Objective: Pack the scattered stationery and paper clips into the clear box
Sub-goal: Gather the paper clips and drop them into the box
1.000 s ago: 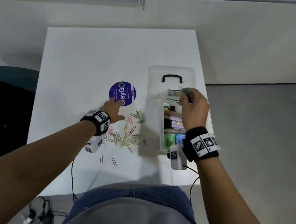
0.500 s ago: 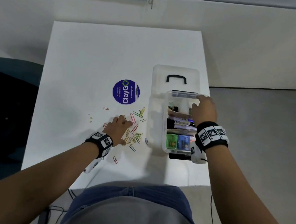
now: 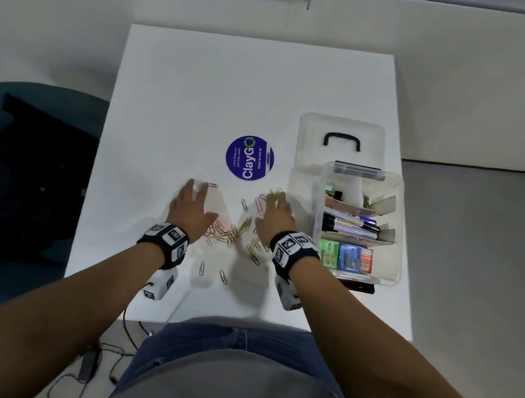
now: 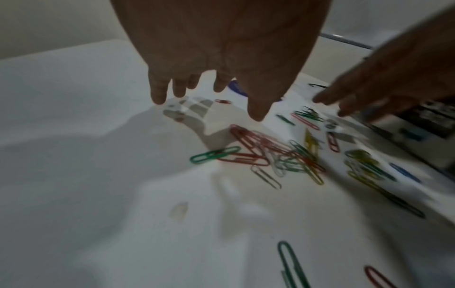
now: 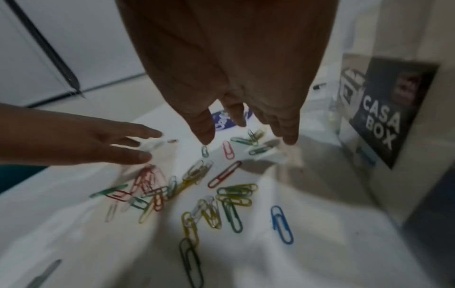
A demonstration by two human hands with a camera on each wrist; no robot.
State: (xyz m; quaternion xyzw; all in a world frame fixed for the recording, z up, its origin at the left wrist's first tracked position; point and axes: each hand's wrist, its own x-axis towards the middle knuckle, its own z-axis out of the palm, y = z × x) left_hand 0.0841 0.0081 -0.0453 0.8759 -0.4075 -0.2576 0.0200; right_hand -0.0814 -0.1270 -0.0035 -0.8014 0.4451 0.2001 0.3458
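Two hands hover palm-down over a scatter of coloured paper clips (image 3: 233, 231) on the white worktop (image 3: 202, 90), a little nearer its front edge than its back. The left hand (image 3: 191, 208) is on the left side of the pile, its fingers straight and spread, gripping nothing; a lone clip lies just past its fingertips. The right hand (image 3: 274, 215) is on the right side of the pile, its grip likewise open, fingers extended above the clips. Whether either hand touches the surface cannot be told.

Against the right edge of the worktop stands the clear box (image 3: 398, 223), open-topped, with markers, small coloured packets and other stationery already in its compartments. Its lid (image 3: 310, 128), with a black handle, lies flat just behind it. A round purple sticker (image 3: 250, 157) sits behind the clips.
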